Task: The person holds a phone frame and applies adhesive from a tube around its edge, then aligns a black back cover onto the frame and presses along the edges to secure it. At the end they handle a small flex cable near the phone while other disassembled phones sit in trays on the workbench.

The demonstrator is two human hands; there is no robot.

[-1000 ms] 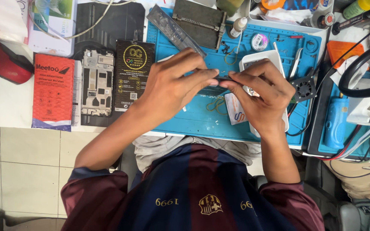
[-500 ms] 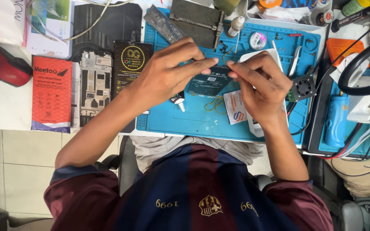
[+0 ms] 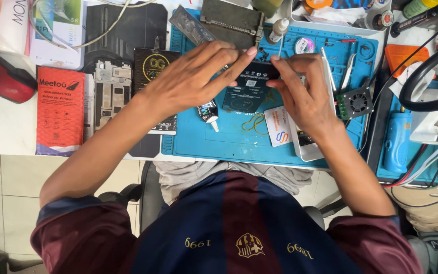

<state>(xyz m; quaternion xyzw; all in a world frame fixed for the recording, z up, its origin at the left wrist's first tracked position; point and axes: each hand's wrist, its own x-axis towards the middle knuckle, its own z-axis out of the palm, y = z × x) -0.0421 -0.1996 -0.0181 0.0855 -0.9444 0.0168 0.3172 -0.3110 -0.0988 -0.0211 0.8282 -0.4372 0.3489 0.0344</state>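
Observation:
A dark flat phone part [image 3: 249, 94] with printed markings lies on the blue work mat [image 3: 229, 144]. My left hand [image 3: 193, 78] rests over its left edge, fingers stretched toward the top. My right hand [image 3: 302, 91] pinches its upper right corner. A small black glue tube with a white nozzle [image 3: 210, 114] lies under my left hand. A white phone [image 3: 305, 144] lies partly under my right wrist.
A red box [image 3: 60, 114], a bare phone frame [image 3: 110, 91] and a dark packet [image 3: 155, 66] lie left of the mat. Tweezers [image 3: 348, 71], a small fan [image 3: 356, 103], a metal jig [image 3: 231, 18], bottles and cables crowd the back and right.
Both hands moved away from me across the mat, carrying the dark part with them. The glue tube came into view below my left hand.

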